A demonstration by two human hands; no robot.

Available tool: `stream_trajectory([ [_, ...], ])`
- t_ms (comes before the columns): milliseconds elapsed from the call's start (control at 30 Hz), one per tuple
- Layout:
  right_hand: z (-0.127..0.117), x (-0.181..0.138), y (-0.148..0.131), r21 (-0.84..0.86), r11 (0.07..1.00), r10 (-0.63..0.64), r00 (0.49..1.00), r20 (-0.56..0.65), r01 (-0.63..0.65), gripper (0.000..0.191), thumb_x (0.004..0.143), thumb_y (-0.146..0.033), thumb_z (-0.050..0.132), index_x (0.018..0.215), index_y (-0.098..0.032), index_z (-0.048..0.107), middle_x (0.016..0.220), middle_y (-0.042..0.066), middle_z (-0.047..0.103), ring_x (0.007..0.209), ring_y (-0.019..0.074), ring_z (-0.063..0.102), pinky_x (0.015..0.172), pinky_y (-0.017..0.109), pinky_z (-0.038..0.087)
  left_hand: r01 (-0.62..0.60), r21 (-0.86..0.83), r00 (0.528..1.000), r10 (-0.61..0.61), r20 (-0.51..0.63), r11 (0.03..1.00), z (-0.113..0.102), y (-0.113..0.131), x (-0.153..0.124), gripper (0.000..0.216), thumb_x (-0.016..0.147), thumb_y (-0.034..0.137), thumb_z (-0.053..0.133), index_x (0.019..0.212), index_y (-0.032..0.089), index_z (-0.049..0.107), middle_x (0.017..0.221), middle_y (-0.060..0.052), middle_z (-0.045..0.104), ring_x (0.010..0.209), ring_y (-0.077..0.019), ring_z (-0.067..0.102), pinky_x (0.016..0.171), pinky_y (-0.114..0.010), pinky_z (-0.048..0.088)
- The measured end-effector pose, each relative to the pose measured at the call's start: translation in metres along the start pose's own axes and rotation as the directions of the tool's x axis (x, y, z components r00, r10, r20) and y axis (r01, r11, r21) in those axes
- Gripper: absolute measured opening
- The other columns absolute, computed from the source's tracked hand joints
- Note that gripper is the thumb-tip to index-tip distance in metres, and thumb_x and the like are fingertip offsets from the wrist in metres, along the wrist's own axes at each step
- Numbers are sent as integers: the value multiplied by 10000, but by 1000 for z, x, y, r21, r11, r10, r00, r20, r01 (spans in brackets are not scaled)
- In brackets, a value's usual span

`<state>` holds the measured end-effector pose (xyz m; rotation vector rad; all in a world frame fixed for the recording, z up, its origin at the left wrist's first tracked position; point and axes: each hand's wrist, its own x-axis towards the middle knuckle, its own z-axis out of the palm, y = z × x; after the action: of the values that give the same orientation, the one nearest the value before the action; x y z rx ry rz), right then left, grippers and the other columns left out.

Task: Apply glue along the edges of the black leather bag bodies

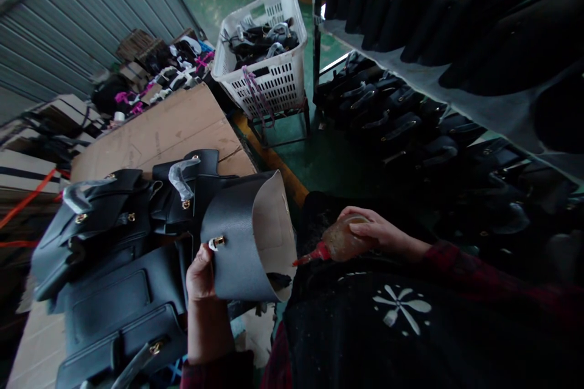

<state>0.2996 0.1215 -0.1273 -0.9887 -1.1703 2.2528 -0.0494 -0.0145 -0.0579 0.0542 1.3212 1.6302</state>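
Note:
My left hand (201, 282) grips a curved black leather bag piece (237, 237) with a gold clasp and a pale inner lining, held upright over the table edge. In my right hand (371, 231) is a squeeze bottle of amber glue (340, 243); its red nozzle points left, close to the lower inner edge of the piece. To the left, several black handbags (114, 243) lie piled on the cardboard-covered table (168, 127), their handles wrapped in plastic.
A white plastic basket (269, 73) full of black parts stands on a metal frame beyond the table. Shelves on the right (456, 91) hold rows of black bags. More boxes and bag parts lie at the table's far end. The floor is green.

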Motion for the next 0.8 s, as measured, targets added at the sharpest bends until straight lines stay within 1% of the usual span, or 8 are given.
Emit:
stream_trajectory([
  [100,-3,0,-3,-11,1000,7,1000,7,-7,464,625,-511,764,897,-164,621,784,28,632,668,168,570,610,274,433,7,25,999,-6,-42,1000,9,1,-3,316,538,298,870,803,194,732,808,-48,743,1054,-377,641,957,-535,501],
  [200,-10,4,-5,-62,997,-51,997,-50,48,442,640,-489,766,915,-172,626,810,32,640,709,180,582,631,281,445,1,44,999,1,-44,999,18,1,-6,302,485,309,893,709,211,717,823,-49,750,1068,-406,629,953,-556,505],
  [333,-16,14,-6,-123,980,-177,966,-186,156,416,649,-490,758,901,-185,631,822,34,646,730,192,586,645,291,451,12,79,1000,-11,-16,997,17,0,-7,255,548,346,870,734,252,722,822,-29,748,1127,-416,595,966,-562,498],
  [433,-14,20,-7,-113,975,-214,949,-233,192,423,646,-505,751,901,-190,630,815,34,644,719,190,583,640,291,450,6,107,1000,-6,0,994,10,-2,-5,255,582,367,850,783,266,729,862,-17,749,1131,-414,593,961,-565,502],
  [500,-11,21,-8,-117,976,-207,951,-230,184,429,635,-506,756,892,-187,630,810,35,642,717,189,579,632,287,445,-3,103,1000,1,21,995,6,-4,-3,243,601,374,838,794,273,730,883,-14,749,1139,-413,588,959,-566,504],
  [600,-9,17,-7,-111,984,-160,968,-193,140,431,626,-497,761,883,-178,628,801,36,639,717,185,573,622,280,434,-11,93,999,7,44,996,7,-3,-4,206,607,362,836,749,272,718,893,-14,750,1144,-410,586,960,-565,503],
  [700,-8,7,-4,-85,994,-83,990,-118,73,423,638,-491,750,892,-176,625,791,30,634,703,181,572,616,279,431,-16,85,1000,15,17,996,14,-2,-5,234,565,335,865,721,248,714,849,-27,749,1087,-402,620,960,-568,499],
  [800,-4,-3,0,-85,996,-15,999,-51,11,426,645,-496,744,896,-172,627,790,29,632,694,179,571,622,282,436,-25,75,999,27,-20,997,19,-1,-6,284,536,311,883,754,217,728,768,-42,734,1025,-384,651,963,-556,498],
])
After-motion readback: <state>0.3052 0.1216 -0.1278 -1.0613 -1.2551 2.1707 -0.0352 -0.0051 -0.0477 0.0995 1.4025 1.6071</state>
